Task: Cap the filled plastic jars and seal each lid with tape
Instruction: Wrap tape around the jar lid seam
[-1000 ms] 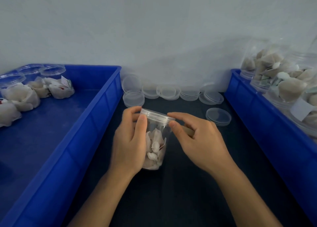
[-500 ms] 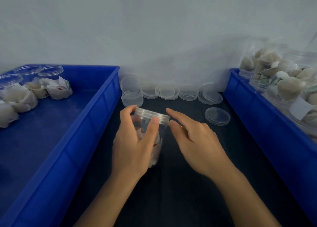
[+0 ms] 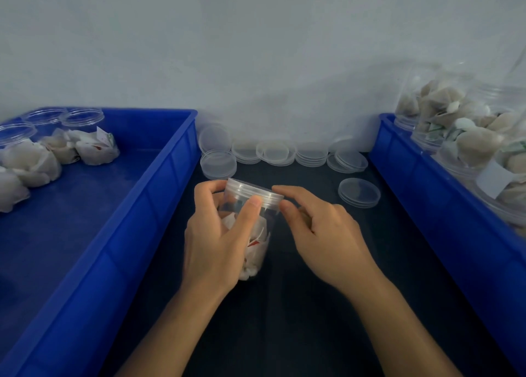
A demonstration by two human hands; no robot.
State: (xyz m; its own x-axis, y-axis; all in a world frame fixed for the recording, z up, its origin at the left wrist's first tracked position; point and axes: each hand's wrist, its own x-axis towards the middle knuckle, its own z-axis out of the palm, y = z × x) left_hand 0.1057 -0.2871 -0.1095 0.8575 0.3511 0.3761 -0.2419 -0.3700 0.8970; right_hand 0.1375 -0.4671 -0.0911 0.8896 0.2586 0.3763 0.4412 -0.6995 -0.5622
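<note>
A clear plastic jar (image 3: 257, 248) holding white wrapped packets stands tilted on the dark table between two bins. Its clear lid (image 3: 250, 189) sits on top. My left hand (image 3: 216, 243) is wrapped around the jar's body, thumb pressed just under the lid. My right hand (image 3: 327, 234) is at the jar's right side, with thumb and index fingertip pinching the lid's right rim. A small tan thing shows between the right hand's fingers; I cannot tell what it is.
A blue bin (image 3: 159, 183) on the left holds several open filled jars (image 3: 94, 143). A second blue bin (image 3: 427, 194) on the right holds more filled jars (image 3: 469, 137). Loose clear lids (image 3: 274, 151) lie stacked along the wall, with one stack (image 3: 358, 193) nearer.
My left hand has shifted its grip and the jar has turned in it, showing other packets. My right hand has stayed at the lid's right rim.
</note>
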